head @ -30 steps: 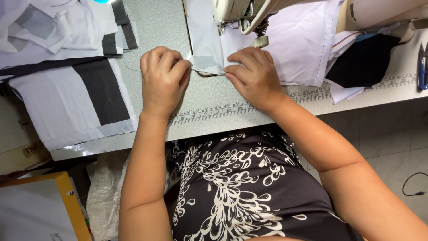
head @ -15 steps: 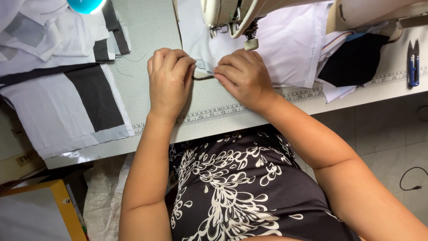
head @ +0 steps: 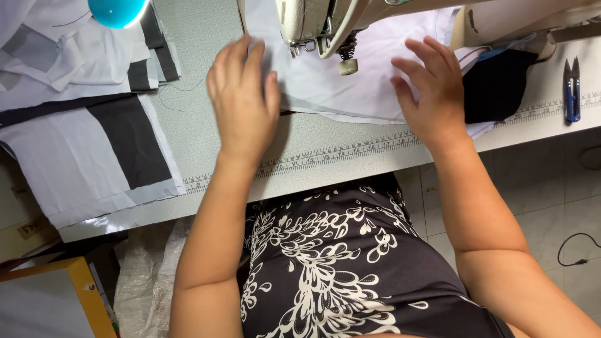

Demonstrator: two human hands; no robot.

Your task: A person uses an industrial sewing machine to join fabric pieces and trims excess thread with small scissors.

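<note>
A piece of white fabric lies flat on the sewing table under the head of a cream sewing machine. My left hand rests palm down on the fabric's left part, fingers spread. My right hand presses flat on the fabric to the right of the needle area, fingers apart. Neither hand pinches anything. The presser foot hangs between my two hands.
Stacked white and black fabric pieces lie at the table's left. Blue thread snips sit at the right. A black cloth lies beyond my right hand. A printed ruler strip runs along the table's front edge. A turquoise round object is at top left.
Both hands were together pinching a small fabric fold; now they have moved apart and lie flat on the white fabric, which is spread under the machine.
</note>
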